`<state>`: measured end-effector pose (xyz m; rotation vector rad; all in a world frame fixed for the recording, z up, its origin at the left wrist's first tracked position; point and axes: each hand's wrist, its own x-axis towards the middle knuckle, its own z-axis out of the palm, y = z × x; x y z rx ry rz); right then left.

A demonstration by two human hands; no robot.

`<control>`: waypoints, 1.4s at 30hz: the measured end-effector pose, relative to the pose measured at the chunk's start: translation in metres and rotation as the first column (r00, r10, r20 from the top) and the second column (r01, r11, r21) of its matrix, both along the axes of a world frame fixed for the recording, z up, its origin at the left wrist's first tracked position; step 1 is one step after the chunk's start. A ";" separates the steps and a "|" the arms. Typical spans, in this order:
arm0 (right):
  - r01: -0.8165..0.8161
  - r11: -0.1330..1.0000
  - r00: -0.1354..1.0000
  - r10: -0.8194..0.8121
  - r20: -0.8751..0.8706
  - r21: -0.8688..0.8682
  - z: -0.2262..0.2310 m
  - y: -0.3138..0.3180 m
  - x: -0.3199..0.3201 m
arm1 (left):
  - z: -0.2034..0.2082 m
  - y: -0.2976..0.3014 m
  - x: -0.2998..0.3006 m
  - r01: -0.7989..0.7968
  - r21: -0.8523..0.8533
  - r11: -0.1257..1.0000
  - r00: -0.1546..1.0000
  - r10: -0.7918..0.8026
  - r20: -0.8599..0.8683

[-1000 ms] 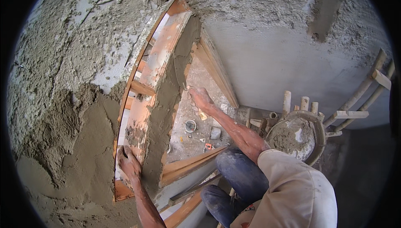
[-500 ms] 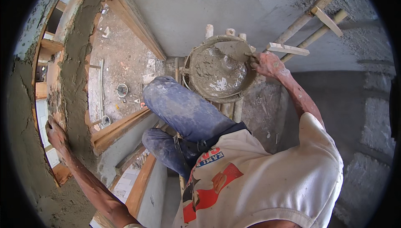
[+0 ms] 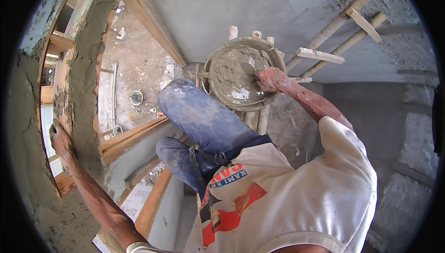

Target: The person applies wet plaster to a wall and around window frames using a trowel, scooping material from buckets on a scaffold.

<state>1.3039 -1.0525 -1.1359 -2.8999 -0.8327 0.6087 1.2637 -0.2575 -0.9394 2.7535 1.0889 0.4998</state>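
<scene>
My right hand (image 3: 272, 79) is closed round the handle of a trowel (image 3: 249, 71), whose blade dips into wet grey mortar (image 3: 227, 73). The mortar fills a round tub (image 3: 214, 96) in front of my knees, and part of the trowel is hidden by my fingers and the mix. Far to the left, my left hand (image 3: 61, 138) grips the edge of a wooden frame (image 3: 63, 79) with bent fingers. Beside that frame runs a mortar-coated band (image 3: 84, 67) with a rough, damp-looking surface.
Round poles (image 3: 252, 119) support the tub. A pole ladder with pale crosspieces (image 3: 321, 55) leans on the plastered wall (image 3: 222, 3) at right. Through the opening at left, a lower floor (image 3: 136, 63) shows a bucket (image 3: 136, 98) and scattered debris. Timber beams (image 3: 134, 137) flank my bent legs.
My right hand has come left and slightly nearer, carrying the trowel from the tub's far right side into the mortar's middle. The left hand keeps its hold on the frame.
</scene>
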 end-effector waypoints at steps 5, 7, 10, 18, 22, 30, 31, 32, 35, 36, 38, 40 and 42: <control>0.260 0.926 0.911 -0.142 -0.386 0.274 0.029 0.002 0.002 | 0.003 -0.001 -0.003 -0.025 0.029 0.999 1.000 0.025 -0.007; 0.265 0.896 0.923 -0.129 -0.364 0.355 0.027 -0.006 -0.005 | 0.004 -0.002 0.002 -0.003 0.014 1.000 1.000 0.003 0.000; 0.334 0.862 0.894 -0.163 -0.416 0.381 0.032 -0.015 -0.016 | 0.003 -0.010 0.000 -0.015 0.001 1.000 1.000 0.015 0.027; 0.757 0.549 0.585 -0.326 -0.742 0.355 0.058 0.035 -0.037 | 0.007 -0.028 -0.006 0.028 0.010 1.000 0.999 -0.028 0.042; 0.896 0.209 0.412 -0.053 -0.910 0.393 0.086 0.084 0.006 | 0.015 -0.042 0.002 0.012 -0.002 1.000 0.993 -0.012 0.118; 0.274 -0.703 0.791 -0.223 -0.569 0.657 0.157 0.242 0.197 | 0.020 -0.045 -0.008 -0.034 -0.001 0.999 0.991 0.034 0.130; 0.168 -0.697 0.776 -0.342 -0.529 0.697 0.165 0.268 0.226 | 0.016 -0.039 -0.014 -0.047 0.032 0.998 0.989 0.042 0.143; 0.045 -0.675 0.739 -0.474 -0.479 0.737 0.175 0.283 0.255 | 0.014 -0.042 -0.008 -0.042 0.029 0.999 0.986 0.036 0.162; -0.243 -0.361 0.265 -0.917 -0.297 0.900 0.167 0.343 0.359 | 0.026 -0.056 -0.001 -0.059 -0.009 0.998 0.990 0.060 0.131; -0.256 -0.370 0.273 -0.914 -0.300 0.893 0.156 0.370 0.391 | 0.029 -0.057 -0.002 -0.063 -0.001 0.998 0.987 0.062 0.147; -0.315 -0.198 0.038 -0.980 -0.196 0.928 0.137 0.404 0.454 | 0.027 -0.059 0.009 -0.031 -0.019 0.999 0.989 0.033 0.142; -0.021 -0.094 0.337 -0.938 -0.082 0.995 0.124 0.434 0.482 | 0.023 -0.061 0.013 -0.028 -0.018 0.999 0.990 0.031 0.138; 0.251 0.110 0.627 -0.776 -0.075 0.962 0.107 0.461 0.480 | 0.020 -0.058 0.014 -0.024 -0.022 0.999 0.993 0.026 0.116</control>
